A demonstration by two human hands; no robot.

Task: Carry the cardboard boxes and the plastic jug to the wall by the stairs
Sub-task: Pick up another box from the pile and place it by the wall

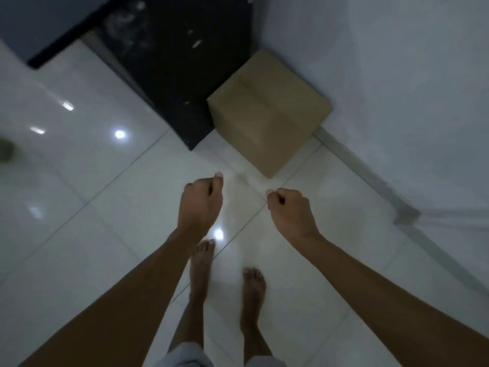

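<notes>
A closed cardboard box sits on the glossy white tiled floor, tucked into the corner where the pale wall meets a black, speckled stair step; it seems to touch both, though the dim light blurs the edges. Nearer the camera, the left hand and right hand hang over the floor, each loosely curled into a fist and holding nothing. Two bare feet stand on the tiles below them.
</notes>
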